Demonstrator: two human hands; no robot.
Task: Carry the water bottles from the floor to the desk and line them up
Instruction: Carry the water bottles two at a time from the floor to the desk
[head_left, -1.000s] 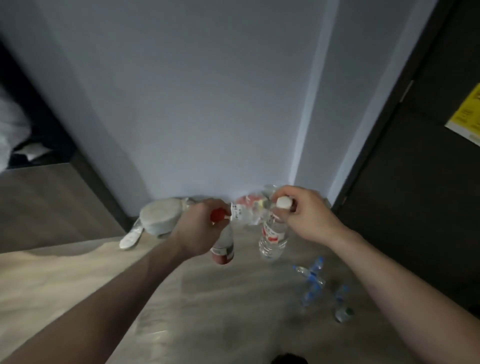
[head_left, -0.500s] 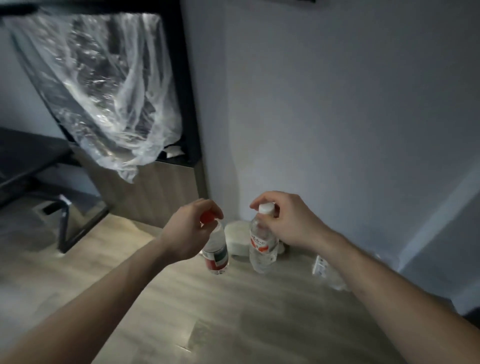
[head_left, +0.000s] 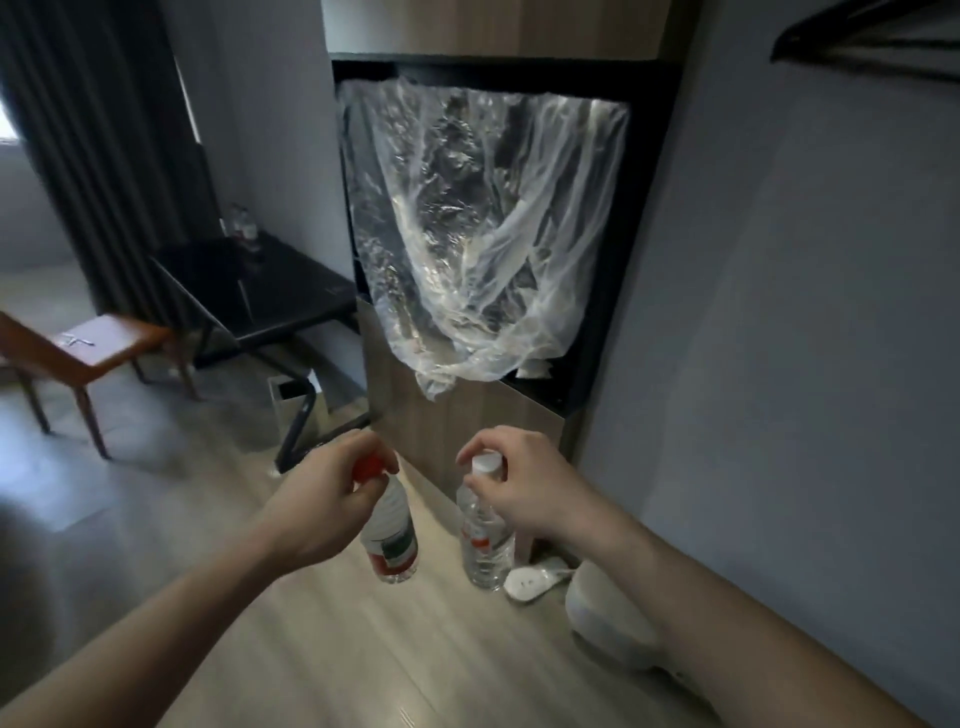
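My left hand (head_left: 324, 501) grips a clear water bottle with a red cap (head_left: 393, 538) by its neck, and the bottle hangs above the wood floor. My right hand (head_left: 524, 488) holds a second clear bottle with a white cap (head_left: 485, 545) the same way, just to the right. Both bottles hang upright, about a hand's width apart. The dark desk (head_left: 270, 291) stands at the left middle against the wall. Two or three bottles (head_left: 244, 226) stand at its far corner.
A wooden cabinet (head_left: 457, 426) with a dark niche draped in clear plastic sheet (head_left: 478, 244) rises straight ahead. A brown chair (head_left: 88, 348) stands at the left. A small bin (head_left: 293, 410) sits under the desk. White slippers (head_left: 535, 582) and a white object (head_left: 608, 618) lie by the right wall.
The view has swung left from the wall corner to the cabinet and desk. Both hands keep their bottles, lifted off the floor and carried along.
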